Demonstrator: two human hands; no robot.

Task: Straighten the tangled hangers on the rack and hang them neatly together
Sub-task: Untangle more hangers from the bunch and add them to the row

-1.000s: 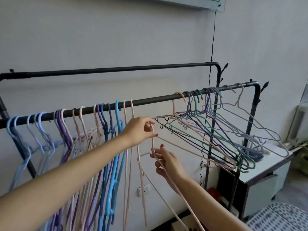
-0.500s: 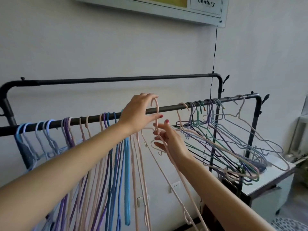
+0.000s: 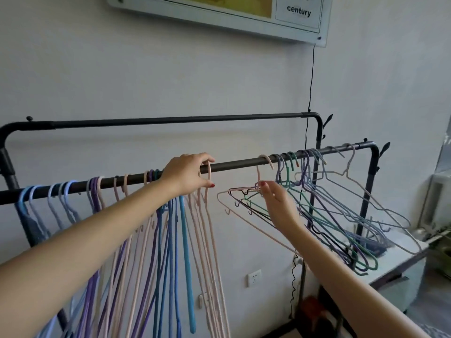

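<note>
Hangers are splitting into two camps on the front rail (image 3: 239,164): left hand (image 3: 188,174) is pinching a pink hanger's hook (image 3: 209,172) onto the neat bunch, while right hand (image 3: 275,200), nearer the tangled cluster (image 3: 341,215) toward the rail's right end, is reaching with fingers loosely spread for the next pink hanger (image 3: 244,213), slanting down-right.

Left hand (image 3: 188,174) holds a pink hanger's hook (image 3: 208,174) on the rail (image 3: 239,164); right hand (image 3: 278,203) touches the tangled hangers (image 3: 329,215).
</note>
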